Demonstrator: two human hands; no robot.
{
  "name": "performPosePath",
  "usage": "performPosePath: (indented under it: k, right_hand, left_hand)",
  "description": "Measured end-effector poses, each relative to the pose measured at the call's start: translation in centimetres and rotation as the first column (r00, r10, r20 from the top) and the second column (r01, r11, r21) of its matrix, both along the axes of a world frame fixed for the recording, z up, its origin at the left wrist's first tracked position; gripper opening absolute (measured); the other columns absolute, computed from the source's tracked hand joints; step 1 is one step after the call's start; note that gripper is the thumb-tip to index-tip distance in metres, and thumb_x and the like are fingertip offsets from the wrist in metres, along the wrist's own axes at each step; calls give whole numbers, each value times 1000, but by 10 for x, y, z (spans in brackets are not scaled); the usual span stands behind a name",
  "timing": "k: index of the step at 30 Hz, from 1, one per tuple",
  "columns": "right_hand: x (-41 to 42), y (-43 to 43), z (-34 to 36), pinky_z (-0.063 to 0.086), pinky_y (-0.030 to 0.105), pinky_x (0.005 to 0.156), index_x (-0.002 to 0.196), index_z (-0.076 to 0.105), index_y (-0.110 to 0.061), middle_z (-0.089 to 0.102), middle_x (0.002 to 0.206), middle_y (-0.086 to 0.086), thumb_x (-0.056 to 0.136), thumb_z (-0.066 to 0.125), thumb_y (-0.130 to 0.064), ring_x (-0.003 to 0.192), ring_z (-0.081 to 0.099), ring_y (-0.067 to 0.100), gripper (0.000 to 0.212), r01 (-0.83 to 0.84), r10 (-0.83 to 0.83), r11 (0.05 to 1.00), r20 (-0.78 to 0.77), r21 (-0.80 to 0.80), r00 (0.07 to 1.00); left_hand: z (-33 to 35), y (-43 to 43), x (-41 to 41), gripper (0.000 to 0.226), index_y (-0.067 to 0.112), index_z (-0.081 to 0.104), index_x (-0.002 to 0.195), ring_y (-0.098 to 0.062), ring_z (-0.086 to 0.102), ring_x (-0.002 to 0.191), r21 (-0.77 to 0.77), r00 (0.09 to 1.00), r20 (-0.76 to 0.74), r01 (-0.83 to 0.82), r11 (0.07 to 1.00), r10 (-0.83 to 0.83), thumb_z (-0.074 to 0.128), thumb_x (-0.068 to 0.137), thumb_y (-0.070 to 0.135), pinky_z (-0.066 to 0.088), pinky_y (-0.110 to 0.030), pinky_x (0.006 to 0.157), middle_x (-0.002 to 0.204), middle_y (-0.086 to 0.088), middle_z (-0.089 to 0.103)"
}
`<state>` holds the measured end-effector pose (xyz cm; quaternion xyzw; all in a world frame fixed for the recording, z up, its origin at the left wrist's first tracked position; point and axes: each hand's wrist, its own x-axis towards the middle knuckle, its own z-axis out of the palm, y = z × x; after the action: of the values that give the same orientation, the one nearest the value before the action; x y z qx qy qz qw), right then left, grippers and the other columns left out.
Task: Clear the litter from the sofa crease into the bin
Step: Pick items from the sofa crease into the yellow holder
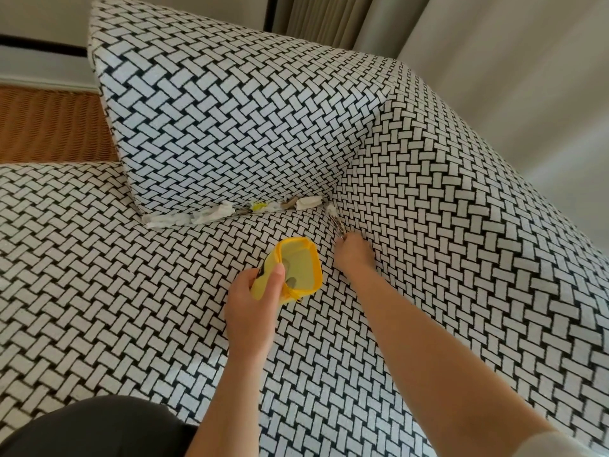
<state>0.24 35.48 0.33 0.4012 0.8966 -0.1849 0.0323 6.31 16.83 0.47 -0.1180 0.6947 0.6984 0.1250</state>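
Metal tongs (338,227) at the sofa (461,258) crease, yellow bin (298,270) beside.
Fingers (344,250) of the right hand (355,257) curl round the tongs, whose tips reach a white scrap (331,211). The left hand (253,301) grips the open bin just beside. More litter (211,215) lies in the crease under the cushion (230,110).

1. Your sofa (428,225) is all one print, white bricks in a black basketweave grid. Same deal on the back cushion (214,120).
2. The bin (298,268) is bright yellow, paler yellow inside.
3. Litter in the crease: mostly white tissue (197,217), one scrap (258,205) with neon yellow-green on it, and a tan-brown bit (291,202).
4. The tool (337,227) looks silvery.
5. Curtains (494,61) are plain beige-grey, and the woven panel (49,127) is orange-brown.
6. Your trousers (92,427) are dark grey, sleeve (560,445) off-white.
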Motion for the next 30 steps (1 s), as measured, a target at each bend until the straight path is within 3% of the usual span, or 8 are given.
performPosePath:
  k: [4,8,11,16,18,21,26,30]
  right_hand:
    - [-4,3,1,47,31,67,110,55,-6,62,101,11,97,40,-26,82,56,24,28,19,-17,999,31,-37,999]
    - [8,-7,-10,50,32,68,101,63,-15,67,93,8,96,44,-26,82,61,24,22,60,-52,997,-168,43,984]
    - [25,-22,-13,39,23,56,105,66,-21,69,86,2,97,45,-28,70,57,15,24,0,41,992,-326,126,944]
    - [71,-55,-1,32,25,49,71,59,-10,46,54,-3,95,49,-27,50,35,9,32,-129,-70,949,-591,-287,803]
    - [99,-73,11,31,23,47,68,57,-5,42,53,1,94,51,-22,50,35,11,32,-159,-225,853,-626,-496,747]
    - [139,-93,28,33,19,47,65,58,-16,44,50,-4,93,54,-19,48,37,8,28,-211,-272,771,-611,-600,744]
    - [152,-97,49,34,13,50,74,67,-23,54,56,-10,90,58,-19,51,40,4,18,-243,-213,836,-698,-493,684]
    - [137,-96,51,46,23,59,86,70,-19,59,80,0,89,58,-27,64,52,10,15,-325,174,926,-550,-190,817]
  left_hand:
    - [-3,0,0,44,30,52,79,-20,57,77,-10,1000,-2,1,1000,-1,53,69,72,54,-41,67,86,1,57]
    - [-1,0,0,35,29,53,79,-20,57,79,-10,1000,-7,9,1000,-9,54,76,64,54,-41,69,86,1,57]
    - [3,-3,0,22,29,53,81,-16,56,81,24,999,18,37,999,-37,53,84,50,54,-43,73,89,1,57]
    - [13,-11,8,43,12,56,102,-13,56,84,64,996,57,60,996,-63,50,86,52,52,-28,60,95,0,56]
    - [15,-13,15,54,12,56,105,-12,57,81,23,996,38,81,996,-82,50,81,60,55,-30,62,94,0,57]
    - [14,-13,28,68,16,56,106,-17,60,87,-25,995,26,102,994,-101,50,71,74,56,-38,73,98,-4,60]
    - [19,-11,46,28,30,49,83,-14,57,79,-15,993,28,113,994,-112,54,78,57,54,-40,73,89,1,59]
    - [17,-11,51,24,30,49,88,-15,59,87,-15,992,36,119,993,-118,54,83,53,54,-40,75,96,2,59]
